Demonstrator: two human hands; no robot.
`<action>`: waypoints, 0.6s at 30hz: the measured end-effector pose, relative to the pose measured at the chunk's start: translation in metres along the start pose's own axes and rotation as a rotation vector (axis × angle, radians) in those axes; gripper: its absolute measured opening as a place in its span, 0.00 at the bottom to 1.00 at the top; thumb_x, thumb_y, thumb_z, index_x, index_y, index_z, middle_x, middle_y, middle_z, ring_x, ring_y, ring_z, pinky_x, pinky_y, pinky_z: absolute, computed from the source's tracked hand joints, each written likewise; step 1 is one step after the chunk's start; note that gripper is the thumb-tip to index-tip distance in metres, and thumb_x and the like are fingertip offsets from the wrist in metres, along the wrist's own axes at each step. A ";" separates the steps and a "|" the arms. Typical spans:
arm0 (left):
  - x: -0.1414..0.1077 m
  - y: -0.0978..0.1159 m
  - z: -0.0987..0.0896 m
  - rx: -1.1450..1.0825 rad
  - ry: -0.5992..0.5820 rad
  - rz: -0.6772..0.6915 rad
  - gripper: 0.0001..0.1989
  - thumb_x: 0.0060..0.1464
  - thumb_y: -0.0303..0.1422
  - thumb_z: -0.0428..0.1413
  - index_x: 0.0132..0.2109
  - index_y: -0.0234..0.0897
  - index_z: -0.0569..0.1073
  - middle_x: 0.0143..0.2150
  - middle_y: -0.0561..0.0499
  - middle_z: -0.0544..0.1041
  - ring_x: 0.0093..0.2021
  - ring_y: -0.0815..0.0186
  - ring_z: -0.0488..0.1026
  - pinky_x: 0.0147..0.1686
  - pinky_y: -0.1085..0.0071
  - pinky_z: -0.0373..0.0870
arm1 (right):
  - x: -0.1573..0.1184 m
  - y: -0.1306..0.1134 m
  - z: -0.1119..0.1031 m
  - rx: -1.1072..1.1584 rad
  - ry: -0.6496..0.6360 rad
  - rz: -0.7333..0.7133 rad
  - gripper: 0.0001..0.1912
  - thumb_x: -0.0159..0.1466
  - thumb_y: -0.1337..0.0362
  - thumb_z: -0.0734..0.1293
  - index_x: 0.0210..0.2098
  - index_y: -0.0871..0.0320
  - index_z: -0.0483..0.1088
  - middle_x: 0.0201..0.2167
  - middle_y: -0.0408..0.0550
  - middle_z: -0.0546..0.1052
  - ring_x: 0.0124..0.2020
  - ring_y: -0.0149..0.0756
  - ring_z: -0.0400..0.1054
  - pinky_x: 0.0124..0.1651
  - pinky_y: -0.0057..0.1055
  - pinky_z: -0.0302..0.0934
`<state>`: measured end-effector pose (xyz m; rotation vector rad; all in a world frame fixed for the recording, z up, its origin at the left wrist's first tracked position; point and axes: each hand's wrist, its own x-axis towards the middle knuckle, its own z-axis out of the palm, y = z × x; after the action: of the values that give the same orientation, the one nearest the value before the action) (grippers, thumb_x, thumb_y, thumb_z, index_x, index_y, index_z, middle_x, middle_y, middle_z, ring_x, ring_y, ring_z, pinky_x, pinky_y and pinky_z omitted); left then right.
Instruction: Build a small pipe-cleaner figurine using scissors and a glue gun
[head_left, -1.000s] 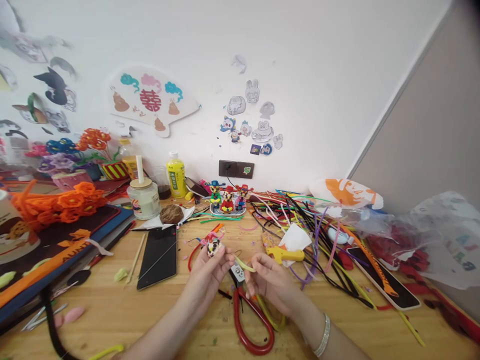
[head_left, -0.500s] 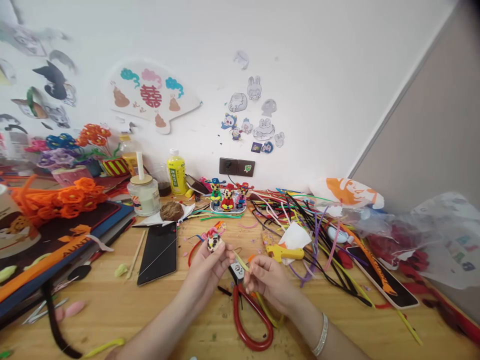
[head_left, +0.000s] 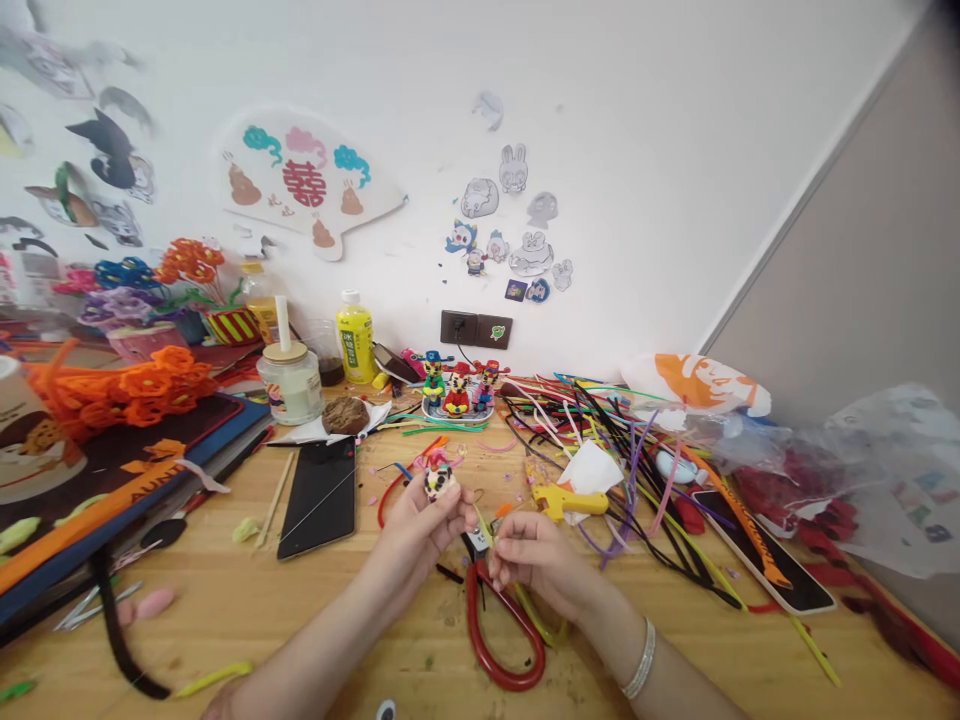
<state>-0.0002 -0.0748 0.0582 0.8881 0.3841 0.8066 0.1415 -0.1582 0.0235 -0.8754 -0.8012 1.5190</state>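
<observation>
My left hand (head_left: pixel 421 522) is closed on a small figurine head (head_left: pixel 439 482), white with black patches and pink-red bits on top. A thin yellow-green pipe cleaner (head_left: pixel 481 517) runs between the fingertips of both hands. Its far end is pinched by my right hand (head_left: pixel 534 556), which wears a silvery bracelet at the wrist. Below and between the hands lie red-handled scissors (head_left: pixel 507 682) on the table, their blade end partly hidden. Beyond the hands, several finished figurines (head_left: pixel 458 391) stand on a small tray (head_left: pixel 480 416).
A yellow glue gun (head_left: pixel 574 502) lies right of my hands, beside a tangle of coloured pipe cleaners (head_left: pixel 637 500). To the left are a dark phone (head_left: pixel 318 500), a candle jar (head_left: pixel 291 385) and a yellow bottle (head_left: pixel 355 338). Orange pipe-cleaner flowers (head_left: pixel 161 385) lie farther left.
The figurine head has turned slightly more upright in my left hand. My right fingertips have come a little closer to my left, and the pipe cleaner between them looks more bent.
</observation>
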 end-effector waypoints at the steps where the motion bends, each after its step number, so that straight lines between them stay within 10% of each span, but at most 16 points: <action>1: -0.001 0.001 0.001 0.019 -0.021 -0.004 0.07 0.48 0.28 0.56 0.33 0.35 0.63 0.27 0.54 0.73 0.24 0.74 0.69 0.26 0.78 0.67 | 0.000 0.000 -0.001 -0.019 -0.004 0.024 0.08 0.51 0.67 0.69 0.26 0.63 0.65 0.21 0.46 0.74 0.19 0.25 0.66 0.26 0.24 0.61; 18: -0.017 -0.016 0.014 0.234 -0.317 -0.138 0.22 0.42 0.37 0.60 0.41 0.37 0.58 0.19 0.59 0.68 0.17 0.75 0.63 0.21 0.76 0.60 | 0.004 0.008 0.009 -0.562 0.166 0.071 0.06 0.51 0.64 0.65 0.21 0.61 0.65 0.14 0.39 0.68 0.17 0.28 0.62 0.23 0.26 0.58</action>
<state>0.0044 -0.1010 0.0525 1.1756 0.2597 0.4889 0.1299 -0.1551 0.0203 -1.4347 -1.1049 1.2726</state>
